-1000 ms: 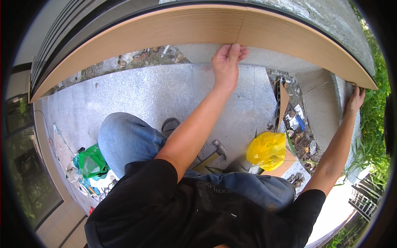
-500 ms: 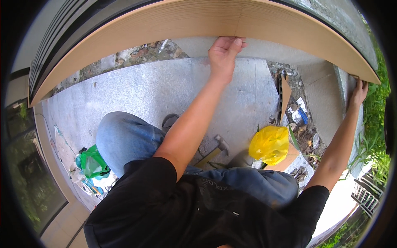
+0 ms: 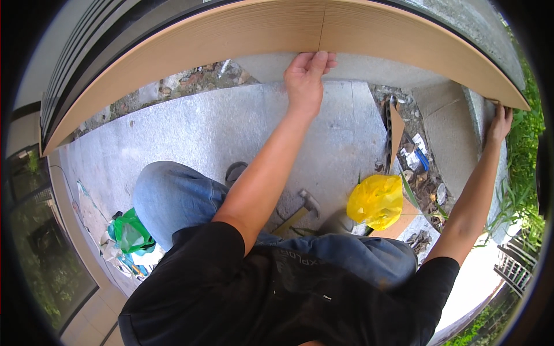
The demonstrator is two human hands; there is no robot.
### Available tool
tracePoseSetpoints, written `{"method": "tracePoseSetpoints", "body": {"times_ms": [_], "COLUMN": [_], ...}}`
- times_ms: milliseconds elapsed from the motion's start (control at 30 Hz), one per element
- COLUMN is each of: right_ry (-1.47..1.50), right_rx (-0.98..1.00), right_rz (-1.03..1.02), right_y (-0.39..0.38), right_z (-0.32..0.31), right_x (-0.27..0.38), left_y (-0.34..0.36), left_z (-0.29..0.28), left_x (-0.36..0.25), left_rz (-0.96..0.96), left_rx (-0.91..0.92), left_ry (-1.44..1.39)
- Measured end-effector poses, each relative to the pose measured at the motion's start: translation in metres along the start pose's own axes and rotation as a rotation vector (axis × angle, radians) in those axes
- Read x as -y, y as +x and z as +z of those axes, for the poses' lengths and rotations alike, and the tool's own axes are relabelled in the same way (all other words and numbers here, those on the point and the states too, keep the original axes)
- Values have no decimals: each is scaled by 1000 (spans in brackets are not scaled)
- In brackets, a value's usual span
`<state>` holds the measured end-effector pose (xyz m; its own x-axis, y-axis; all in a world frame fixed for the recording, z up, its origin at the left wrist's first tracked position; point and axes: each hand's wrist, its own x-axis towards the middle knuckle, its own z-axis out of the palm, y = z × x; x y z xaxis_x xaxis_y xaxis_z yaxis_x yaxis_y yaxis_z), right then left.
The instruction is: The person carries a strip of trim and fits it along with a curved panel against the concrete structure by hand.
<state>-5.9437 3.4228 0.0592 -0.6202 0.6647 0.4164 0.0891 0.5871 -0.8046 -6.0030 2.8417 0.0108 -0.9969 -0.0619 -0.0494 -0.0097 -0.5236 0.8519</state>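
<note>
A long tan wood-grain board [image 3: 231, 36] curves across the top of the view, with a dark seam running down through it near its middle. My left hand [image 3: 304, 81] is closed at the board's lower edge, right under that seam, with thumb and fingertips together; the fingers behind the edge are partly hidden. Far to the right, my right hand [image 3: 498, 123] has its fingers curled against the underside of the board's right end. Between my knees lies a hammer [image 3: 297, 214] on the grey floor sheet [image 3: 173, 124].
A yellow plastic bag [image 3: 376, 202] sits right of the hammer, beside a strip of rubble [image 3: 430, 184]. A green bag [image 3: 133, 232] and scraps lie left of my knee. Green plants [image 3: 519, 155] line the right side; a low concrete ledge [image 3: 444, 109] runs below the board.
The seam in the board looks darker and more distinct and has shifted slightly left. My left hand has moved a little left with it; my right hand stays at the board's end.
</note>
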Motion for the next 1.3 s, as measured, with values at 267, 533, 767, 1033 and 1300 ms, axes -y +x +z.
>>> {"method": "tracePoseSetpoints", "body": {"times_ms": [267,533,767,1033,1300], "right_ry": [35,38,365,388,288], "right_rx": [21,57,-49,-89,-72], "right_rz": [64,50,63,-72,-38], "right_y": [5,-1,-18,1,-10], "right_z": [-3,1,8,-15,16], "right_x": [-6,5,18,4,18], "left_y": [0,2,-4,0,6], "left_z": [-5,-6,-7,7,-8], "left_x": [2,-10,1,1,4], "left_rz": [-23,-78,-121,-126,-57], "left_rx": [31,2,-14,27,50], "left_ry": [-43,-22,-90,-115,-78]}}
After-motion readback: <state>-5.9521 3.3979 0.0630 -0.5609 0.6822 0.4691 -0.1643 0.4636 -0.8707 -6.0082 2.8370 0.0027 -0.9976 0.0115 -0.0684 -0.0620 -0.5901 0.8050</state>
